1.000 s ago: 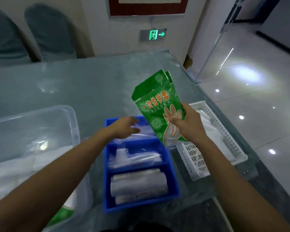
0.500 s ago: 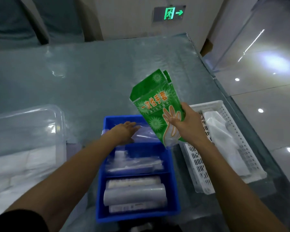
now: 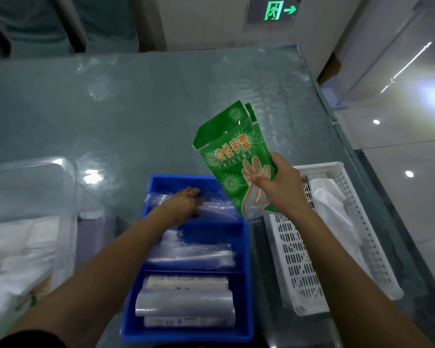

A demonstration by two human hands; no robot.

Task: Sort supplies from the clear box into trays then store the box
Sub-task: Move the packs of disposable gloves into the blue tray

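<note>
Your right hand (image 3: 281, 187) is gripping the green glove packets (image 3: 232, 156) by their lower part, holding them tilted in the air above the far right corner of the blue tray (image 3: 246, 247). Your left hand (image 3: 183, 203) is lying flat, fingers spread, on the clear bags (image 3: 219, 209) in the tray's far compartment, gripping nothing. The clear box (image 3: 68, 197) is standing on the counter (image 3: 136, 109) left of the tray, and the white basket (image 3: 299, 272) is standing just beside its right.
</note>
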